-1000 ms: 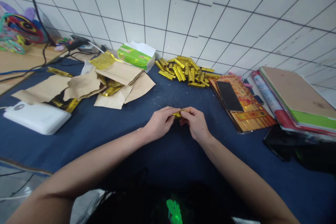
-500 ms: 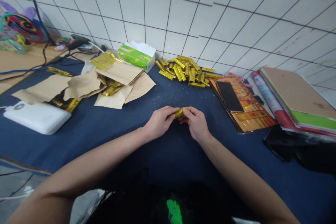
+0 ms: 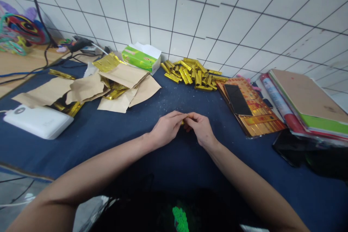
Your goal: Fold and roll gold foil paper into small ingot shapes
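My left hand (image 3: 168, 127) and my right hand (image 3: 200, 127) meet over the dark blue cloth in the middle of the view. Between their fingertips is a small gold foil piece (image 3: 182, 123), mostly hidden by the fingers. Both hands are closed on it, thumbs and forefingers close together. Beyond them, against the wall, lies a pile of folded gold foil pieces (image 3: 187, 74), shaped like short narrow bars.
To the left lie torn brown paper sheets (image 3: 127, 75) with gold foil (image 3: 107, 62) and a white power bank (image 3: 38, 121). A green tissue pack (image 3: 138, 59) stands at the back. A phone (image 3: 237, 99) rests on an orange-gold packet (image 3: 262, 116); notebooks (image 3: 312, 96) are at right.
My fingers have drawn together over the gold foil piece, which now shows less. The left hand has shifted slightly right. Everything else stays where it was.
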